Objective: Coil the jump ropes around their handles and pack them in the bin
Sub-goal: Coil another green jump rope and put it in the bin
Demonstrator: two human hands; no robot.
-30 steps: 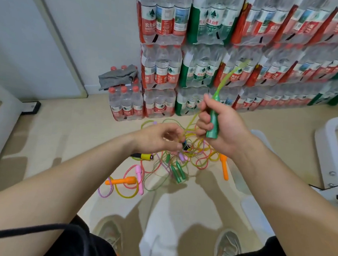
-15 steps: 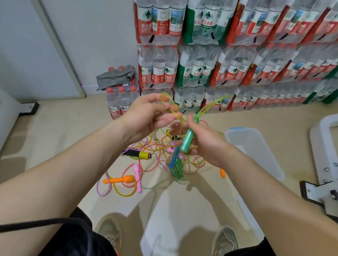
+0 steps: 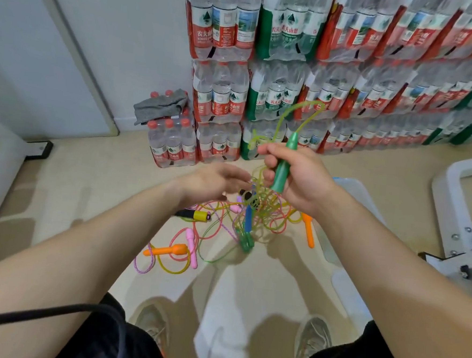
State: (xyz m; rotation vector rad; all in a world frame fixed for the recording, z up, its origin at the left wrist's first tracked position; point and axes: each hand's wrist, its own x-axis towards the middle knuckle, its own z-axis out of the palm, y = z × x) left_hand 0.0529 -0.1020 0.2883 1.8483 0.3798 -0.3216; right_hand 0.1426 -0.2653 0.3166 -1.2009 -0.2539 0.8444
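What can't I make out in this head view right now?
All in the head view:
Bin: right forearm covers most of it; contents unseen.
Green handle: right grip wraps its middle, hiding any coils there.
Left grip: fingertips motion-blurred; whether they pinch cord is unclear.
Rope tangle on floor: cords overlap; which handle each joins is untraceable.

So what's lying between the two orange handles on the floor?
Head view: tangled ropes, a pink handle beside the left orange handle, and, about midway to the right orange handle, a blue handle above a green handle.
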